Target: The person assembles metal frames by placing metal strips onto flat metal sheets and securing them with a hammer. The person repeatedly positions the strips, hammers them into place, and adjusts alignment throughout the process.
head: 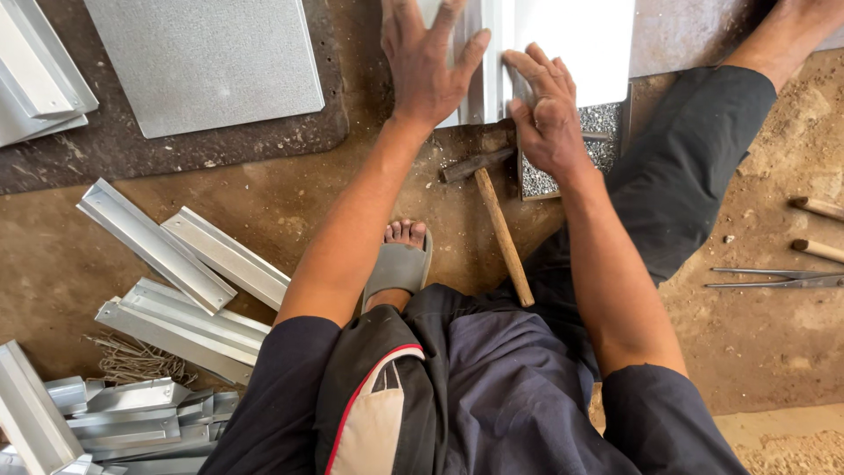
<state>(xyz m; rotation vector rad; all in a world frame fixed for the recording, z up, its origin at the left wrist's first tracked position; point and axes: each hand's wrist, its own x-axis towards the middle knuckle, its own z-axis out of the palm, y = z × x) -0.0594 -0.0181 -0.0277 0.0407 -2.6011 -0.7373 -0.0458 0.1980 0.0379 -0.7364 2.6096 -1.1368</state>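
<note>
Dark blue trousers point(492, 387) and a bent knee fill the foreground, with a foot in a grey sandal point(397, 264) on the dirt floor point(53, 255) between the forearms. Just behind the wrists lies a wooden-handled hammer point(501, 233), its dark iron head close under the right hand. Both hands press flat on a pale folded sheet-metal panel point(580, 35): the left hand point(428, 62) with fingers spread wide, the right hand point(547, 110) with fingers bent over a raised seam; neither grips anything. Left of the left arm lie silvery folded metal channels point(189, 264); further out rests a flat grey metal sheet point(207, 62). Right of the right arm lie metal snips point(774, 280).
</note>
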